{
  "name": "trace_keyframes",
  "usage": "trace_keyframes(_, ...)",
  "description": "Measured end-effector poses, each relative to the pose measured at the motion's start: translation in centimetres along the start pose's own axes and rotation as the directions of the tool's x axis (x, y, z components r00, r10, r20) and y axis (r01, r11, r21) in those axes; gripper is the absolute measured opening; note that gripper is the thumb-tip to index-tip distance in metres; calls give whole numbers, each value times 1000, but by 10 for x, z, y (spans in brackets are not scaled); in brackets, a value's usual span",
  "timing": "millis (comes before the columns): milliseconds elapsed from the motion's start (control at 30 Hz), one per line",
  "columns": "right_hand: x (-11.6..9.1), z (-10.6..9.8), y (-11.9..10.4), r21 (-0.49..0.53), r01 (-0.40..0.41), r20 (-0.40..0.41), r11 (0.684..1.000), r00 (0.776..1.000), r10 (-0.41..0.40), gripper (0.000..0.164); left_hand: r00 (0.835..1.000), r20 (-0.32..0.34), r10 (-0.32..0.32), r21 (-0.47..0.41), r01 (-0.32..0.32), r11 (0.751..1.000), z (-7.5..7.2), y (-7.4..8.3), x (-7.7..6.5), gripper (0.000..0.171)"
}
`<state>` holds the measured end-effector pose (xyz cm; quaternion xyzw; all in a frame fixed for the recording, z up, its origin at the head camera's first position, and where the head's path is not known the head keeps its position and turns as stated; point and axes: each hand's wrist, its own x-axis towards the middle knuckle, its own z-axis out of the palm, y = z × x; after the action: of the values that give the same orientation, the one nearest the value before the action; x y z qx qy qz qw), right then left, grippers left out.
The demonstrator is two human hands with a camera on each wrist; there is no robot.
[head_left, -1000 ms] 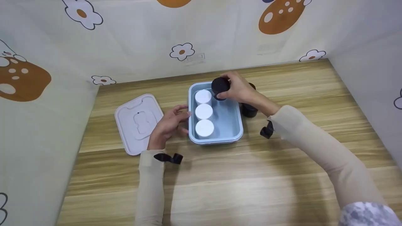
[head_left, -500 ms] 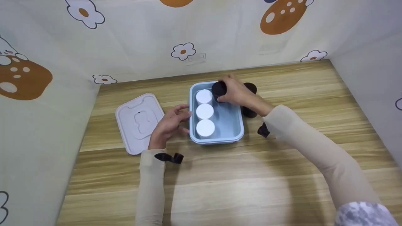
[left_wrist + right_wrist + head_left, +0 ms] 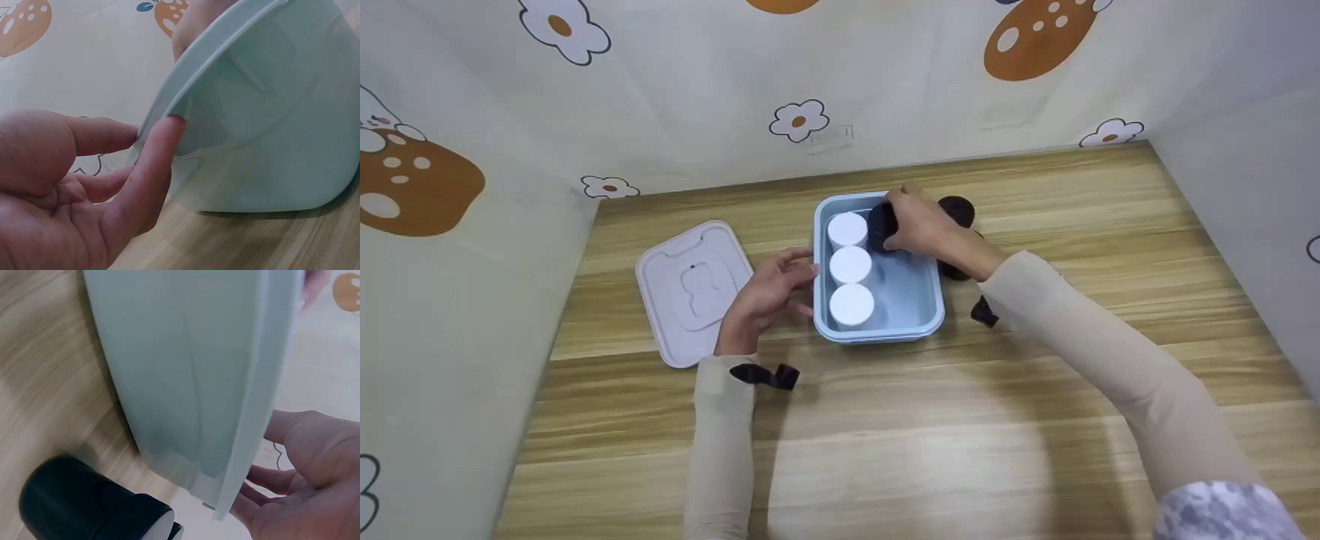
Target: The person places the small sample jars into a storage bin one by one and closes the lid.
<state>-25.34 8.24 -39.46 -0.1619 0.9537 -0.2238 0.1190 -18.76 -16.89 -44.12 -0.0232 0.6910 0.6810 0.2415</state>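
A light blue plastic box (image 3: 904,296) stands on the wooden table. Inside it, three white-capped jars (image 3: 851,266) form a row along the left wall. My right hand (image 3: 924,223) grips a black jar (image 3: 880,227) low in the far end of the box, beside the farthest white cap; the fingers cover its right side. My left hand (image 3: 769,296) touches the box's left wall with extended fingers, the fingertips right at the rim in the left wrist view. In the right wrist view the box wall hides the gripped jar.
More black jars stand just right of the box, one farther back (image 3: 958,211) and one (image 3: 73,500) nearer, partly behind my right wrist. A flat white lid (image 3: 690,292) lies left of the box, near my left hand. A patterned curtain (image 3: 697,97) rises behind the table.
My right hand has lowered the black jar from above the rim into the far end of the box. The left hand stays at the left wall.
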Motion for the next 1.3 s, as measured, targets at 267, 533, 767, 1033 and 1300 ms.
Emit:
trace_keyframes(267,-2,6,1,-71,59,-31,996,998,-61,58,1000,-12,-12,3,12,1000,0,0,0,46)
trace_keyframes(533,-8,2,6,-2,84,-20,996,996,-84,65,1000,-4,-6,4,6,1000,1,0,1,47)
trace_keyframes(767,-24,-8,13,115,148,-112,982,984,-136,56,1000,-6,12,14,-12,1000,0,0,-1,47)
trace_keyframes(1033,-48,-8,38,275,245,-333,930,932,-147,46,1000,-12,-13,-33,12,999,2,-1,1,47)
trace_keyframes(1300,-63,2,71,451,308,-480,838,875,-63,44,1000,-18,-15,-33,14,999,2,-1,2,47)
